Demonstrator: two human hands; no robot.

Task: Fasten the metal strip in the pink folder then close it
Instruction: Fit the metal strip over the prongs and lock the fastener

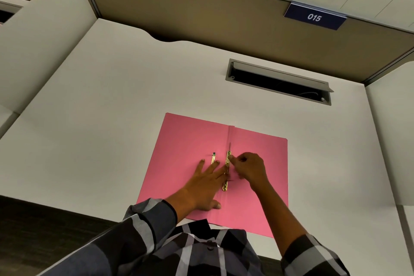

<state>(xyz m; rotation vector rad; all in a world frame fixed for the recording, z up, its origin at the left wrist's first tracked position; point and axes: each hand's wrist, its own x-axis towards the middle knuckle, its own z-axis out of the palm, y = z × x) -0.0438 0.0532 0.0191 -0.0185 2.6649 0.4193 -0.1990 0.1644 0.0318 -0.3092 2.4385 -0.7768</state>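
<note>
Folder (190,141), pink thin card, lies open near the bench (112,119) front edge, left hand (202,188) pressing flat, fingers spread. Right hand (248,168) pinches the metal strip (227,168) at the spine; judged thin, bendable, best taken by its ends.

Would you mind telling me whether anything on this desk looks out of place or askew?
Only one thing: the cable tray lid set in the desk stands open. The pink folder lies flat and undamaged.

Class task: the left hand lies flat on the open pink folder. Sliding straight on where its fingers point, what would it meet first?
Probably the loose brass strip already at the left hand's fingertips; beyond it, only bare pink folder.
</note>
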